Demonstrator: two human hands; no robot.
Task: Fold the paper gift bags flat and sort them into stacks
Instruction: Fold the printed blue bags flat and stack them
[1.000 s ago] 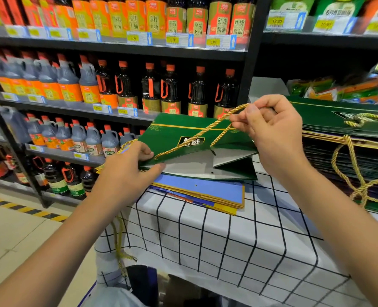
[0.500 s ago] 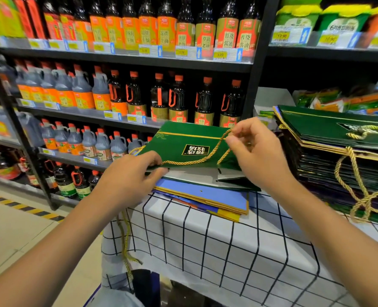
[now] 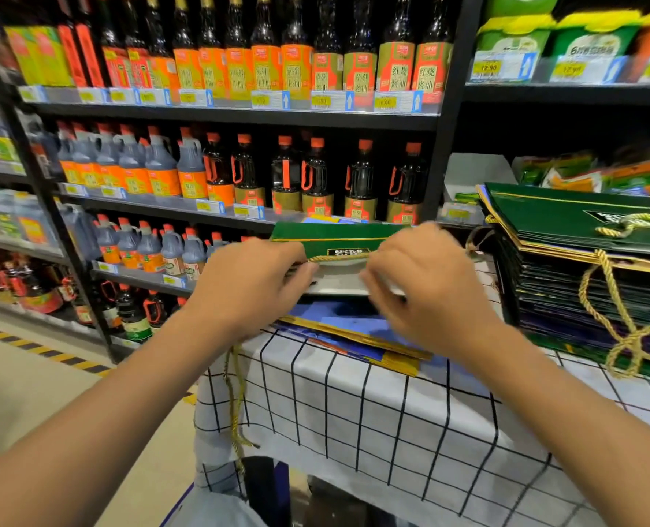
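Observation:
A green paper gift bag with a gold rope handle lies on a small stack of flat blue and yellow bags at the table's far left. My left hand grips the green bag's near left edge. My right hand presses on its right side, fingers curled near the handle, blurred by motion. A tall stack of flat green and dark bags with gold rope handles stands at the right.
The table wears a white cloth with a black grid. A loose gold rope hangs over its left edge. Shop shelves with sauce bottles stand close behind. Tiled floor with a yellow-black stripe lies to the left.
My right hand has come down from holding the gold handle up and now lies on the bag. The green bag has sunk flatter onto the small stack. My left hand stays at its left edge.

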